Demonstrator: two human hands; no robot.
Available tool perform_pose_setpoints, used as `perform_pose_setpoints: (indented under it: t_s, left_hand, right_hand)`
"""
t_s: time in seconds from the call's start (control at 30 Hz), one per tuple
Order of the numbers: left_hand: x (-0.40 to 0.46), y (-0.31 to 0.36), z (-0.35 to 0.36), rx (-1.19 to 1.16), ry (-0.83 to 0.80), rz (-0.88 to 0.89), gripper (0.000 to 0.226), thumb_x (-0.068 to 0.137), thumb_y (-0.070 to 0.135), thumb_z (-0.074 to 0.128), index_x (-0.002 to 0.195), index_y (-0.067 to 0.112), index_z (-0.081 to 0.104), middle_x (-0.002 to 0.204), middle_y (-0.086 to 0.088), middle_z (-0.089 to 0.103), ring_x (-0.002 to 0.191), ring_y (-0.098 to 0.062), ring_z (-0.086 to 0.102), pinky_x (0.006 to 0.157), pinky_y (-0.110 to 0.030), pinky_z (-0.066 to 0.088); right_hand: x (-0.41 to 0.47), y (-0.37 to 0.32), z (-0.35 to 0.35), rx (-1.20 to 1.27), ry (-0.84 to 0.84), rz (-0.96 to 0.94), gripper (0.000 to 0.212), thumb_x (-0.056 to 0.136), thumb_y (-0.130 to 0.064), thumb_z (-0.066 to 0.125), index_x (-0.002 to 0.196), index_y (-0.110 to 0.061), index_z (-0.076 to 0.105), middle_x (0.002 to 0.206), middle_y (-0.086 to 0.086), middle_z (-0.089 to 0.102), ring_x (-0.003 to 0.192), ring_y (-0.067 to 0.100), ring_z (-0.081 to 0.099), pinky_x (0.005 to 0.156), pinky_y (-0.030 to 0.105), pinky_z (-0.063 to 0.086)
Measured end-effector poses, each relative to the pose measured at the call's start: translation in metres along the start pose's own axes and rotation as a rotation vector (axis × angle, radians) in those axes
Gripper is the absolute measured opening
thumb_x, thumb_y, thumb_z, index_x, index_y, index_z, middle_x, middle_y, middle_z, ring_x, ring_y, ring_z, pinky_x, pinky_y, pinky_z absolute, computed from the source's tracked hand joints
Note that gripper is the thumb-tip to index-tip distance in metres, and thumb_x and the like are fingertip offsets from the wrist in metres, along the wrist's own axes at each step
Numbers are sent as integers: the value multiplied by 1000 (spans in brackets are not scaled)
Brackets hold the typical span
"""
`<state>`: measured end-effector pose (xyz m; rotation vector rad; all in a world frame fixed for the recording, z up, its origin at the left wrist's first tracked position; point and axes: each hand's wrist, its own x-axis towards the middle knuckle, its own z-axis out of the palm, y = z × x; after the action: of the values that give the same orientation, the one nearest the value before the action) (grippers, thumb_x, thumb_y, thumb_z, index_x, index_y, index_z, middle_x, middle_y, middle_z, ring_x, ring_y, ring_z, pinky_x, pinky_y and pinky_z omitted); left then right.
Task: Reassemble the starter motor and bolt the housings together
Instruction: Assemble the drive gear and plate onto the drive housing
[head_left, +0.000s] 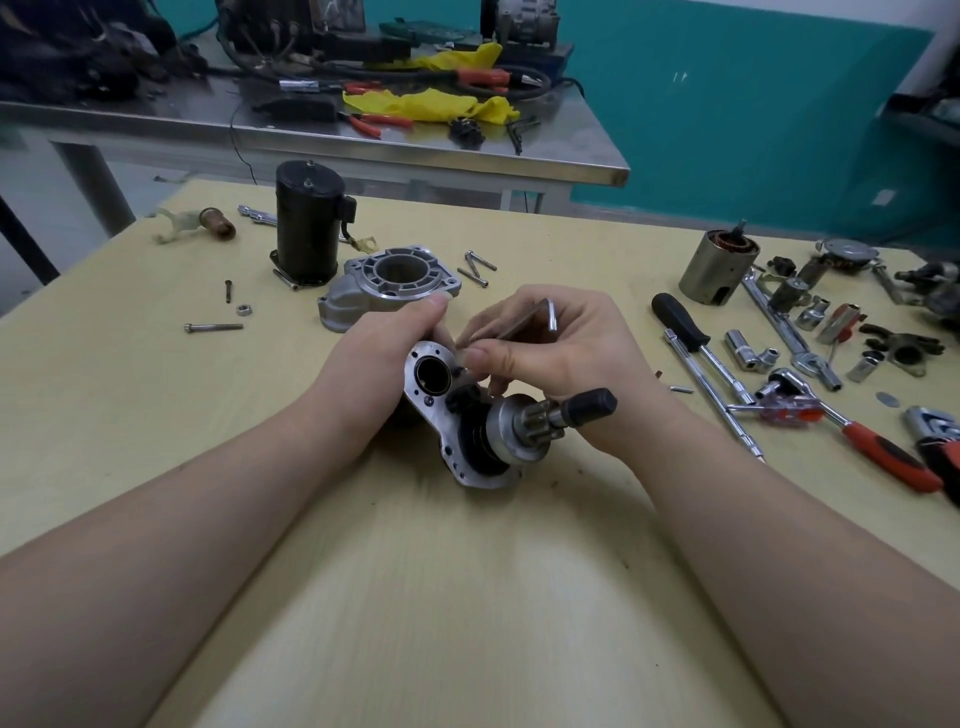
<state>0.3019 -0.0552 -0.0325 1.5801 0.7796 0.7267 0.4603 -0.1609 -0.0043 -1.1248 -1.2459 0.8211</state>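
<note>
At the upper end of the drive assembly (457, 415), near the middle of the table (363, 597): left hand (384, 353) curled around the plate edge, right hand (550, 353) pinching a hex key (524, 325), short leg up, tip probably on a small screw. Likely heavy, rigid, metal, perhaps oily; best held by the plate, not the pinion. Behind it, nose housing (389, 283) and black motor body (306, 228). Screw head and key tip hidden by fingers.
</note>
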Motion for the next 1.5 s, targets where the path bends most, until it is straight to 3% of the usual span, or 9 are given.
perform_pose_setpoints:
  t_s: [0.23, 0.47, 0.67, 0.8, 0.9, 1.03, 1.13, 1.27, 1.5]
  left_hand:
    - [-2, 0, 2, -30, 42, -9, 66, 78, 73, 58, 82, 10, 75, 86, -21, 75, 81, -33, 68, 86, -51, 48]
    - [0, 1, 2, 1, 10, -4, 51, 91, 64, 54, 64, 24, 71, 64, 0, 66, 65, -16, 57, 79, -45, 41]
    - [-3, 2, -1, -22, -50, 33, 49, 85, 58, 66, 81, 11, 78, 84, -24, 70, 83, -34, 67, 88, -60, 48]
    - [-5, 2, -4, 15, -109, 60, 26, 91, 36, 68, 73, 20, 78, 75, -7, 70, 79, -24, 65, 83, -44, 44]
    - [-4, 4, -4, 36, -95, 49, 26, 87, 35, 68, 74, 14, 75, 75, -10, 64, 80, -26, 61, 82, -44, 42]
    - [-4, 6, -2, 44, -73, 41, 24, 86, 35, 68, 68, 19, 74, 72, -4, 64, 77, -21, 59, 80, -40, 41]
    - [-4, 6, -1, 82, -38, 40, 25, 85, 38, 66, 64, 25, 73, 69, 3, 63, 77, -16, 57, 80, -38, 40]
    - [-4, 7, -1, 76, -39, 14, 25, 83, 37, 67, 63, 23, 72, 68, 4, 65, 73, -16, 60, 78, -36, 42]
    - [-2, 7, -1, 103, 18, -2, 25, 83, 32, 67, 61, 30, 77, 66, 12, 69, 64, -3, 64, 69, -30, 45]
  right_hand:
    - [-1, -1, -8, 31, -124, 34, 25, 86, 12, 73, 101, -7, 75, 88, 7, 80, 78, 21, 76, 75, 30, 61]
    - [-1, 3, -1, -21, 18, 2, 15, 77, 11, 82, 84, -2, 77, 81, 21, 77, 70, 27, 76, 65, 31, 61]
    - [0, 4, -1, -18, 14, -10, 18, 74, 6, 85, 90, 2, 75, 76, 11, 77, 68, 23, 76, 65, 29, 61]
    - [0, 0, -6, -216, -50, -101, 80, 82, 8, 83, 141, -40, 60, 86, -1, 80, 81, 21, 80, 79, 27, 63]
    - [3, -2, -10, -400, -88, -212, 98, 83, 8, 77, 156, -47, 42, 101, -12, 78, 87, 21, 79, 87, 26, 63]
    - [2, -2, -9, -295, -8, -144, 72, 88, 5, 78, 146, -34, 57, 103, -2, 80, 85, 23, 80, 76, 29, 64]
    - [-3, -8, -16, -212, -39, -84, 34, 106, -6, 60, 137, -20, 61, 102, 18, 78, 94, 34, 77, 81, 50, 64]
    - [-5, -17, -29, -251, -73, -11, 31, 113, -11, 44, 136, -6, 64, 114, 18, 71, 103, 33, 70, 84, 46, 60]
    - [-15, -21, -29, -191, 37, -123, 25, 98, 6, 66, 116, -11, 72, 93, 17, 79, 83, 33, 79, 77, 39, 66]
